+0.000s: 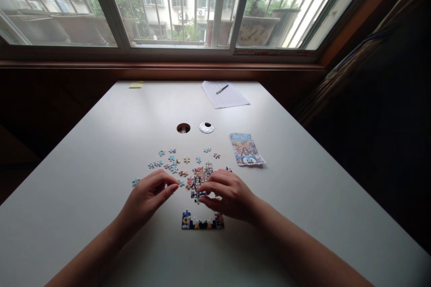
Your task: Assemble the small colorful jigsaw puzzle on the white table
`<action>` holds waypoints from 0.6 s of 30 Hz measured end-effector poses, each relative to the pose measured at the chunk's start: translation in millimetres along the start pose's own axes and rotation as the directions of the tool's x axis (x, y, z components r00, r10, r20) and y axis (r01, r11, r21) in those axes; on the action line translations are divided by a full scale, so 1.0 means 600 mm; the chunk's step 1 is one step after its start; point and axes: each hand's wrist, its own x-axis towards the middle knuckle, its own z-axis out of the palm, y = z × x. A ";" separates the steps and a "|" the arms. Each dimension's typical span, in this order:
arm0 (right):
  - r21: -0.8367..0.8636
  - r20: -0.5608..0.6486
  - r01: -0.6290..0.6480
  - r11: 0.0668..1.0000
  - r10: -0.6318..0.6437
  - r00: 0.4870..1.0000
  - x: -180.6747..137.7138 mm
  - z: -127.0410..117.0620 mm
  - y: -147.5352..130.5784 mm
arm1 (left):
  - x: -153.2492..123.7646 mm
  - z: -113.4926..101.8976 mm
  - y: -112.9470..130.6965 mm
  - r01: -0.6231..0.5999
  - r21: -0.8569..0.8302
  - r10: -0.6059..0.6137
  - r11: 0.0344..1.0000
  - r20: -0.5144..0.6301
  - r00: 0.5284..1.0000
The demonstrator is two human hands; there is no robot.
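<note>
My left hand (153, 192) is closed in a pinch, its thumb and forefinger at a small light-blue jigsaw piece (181, 183). My right hand (229, 192) curls in from the other side, thumb and forefinger closed on a dark jigsaw piece (194, 194). Just beyond lies a joined cluster of colourful pieces (199, 174), partly hidden by my right hand. Nearer to me, a joined dark-blue bottom strip (203, 224) lies flat, its sides rising in a U shape. Loose blue pieces (172, 158) are scattered beyond my left hand.
A printed reference picture (247, 149) lies to the right. Farther back are a round hole (183, 128) in the white table (90, 157), a silver grommet cover (206, 127), papers (229, 98) with a pen (222, 89), and yellow sticky notes (136, 84). A barred window stands behind.
</note>
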 end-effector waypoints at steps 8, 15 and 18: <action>0.000 -0.008 0.011 1.000 -0.011 1.000 0.000 0.001 0.001 | -0.002 0.001 -0.003 0.002 0.013 -0.002 1.000 -0.005 1.000; -0.022 0.004 0.025 0.999 -0.025 1.000 0.002 0.000 0.000 | -0.001 0.002 -0.007 -0.001 0.025 0.001 1.000 0.003 1.000; -0.026 0.005 0.022 0.999 -0.022 1.000 0.002 0.001 0.000 | -0.002 0.002 -0.010 -0.001 0.034 0.001 0.999 0.005 1.000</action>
